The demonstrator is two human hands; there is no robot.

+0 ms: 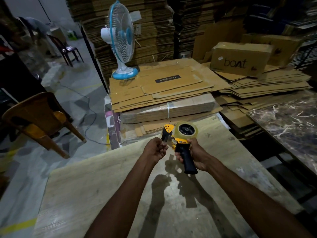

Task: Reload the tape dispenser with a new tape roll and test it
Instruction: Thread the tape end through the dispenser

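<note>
A yellow and black tape dispenser (178, 143) is held above the wooden table (96, 189), with a clear tape roll (186, 130) sitting on its hub. My right hand (195, 156) grips its black handle. My left hand (155, 149) is just left of the dispenser's front end, fingers pinched on the clear loose end of the tape (163, 143) near the roller and blade. Both forearms reach in from the bottom of the view.
Flattened cardboard boxes (163, 88) are stacked beyond the table, with a blue and white fan (121, 38) and a "boAt" carton (240, 59) on them. A marble-topped surface (288, 119) lies right. A brown plastic chair (39, 121) stands left on the floor.
</note>
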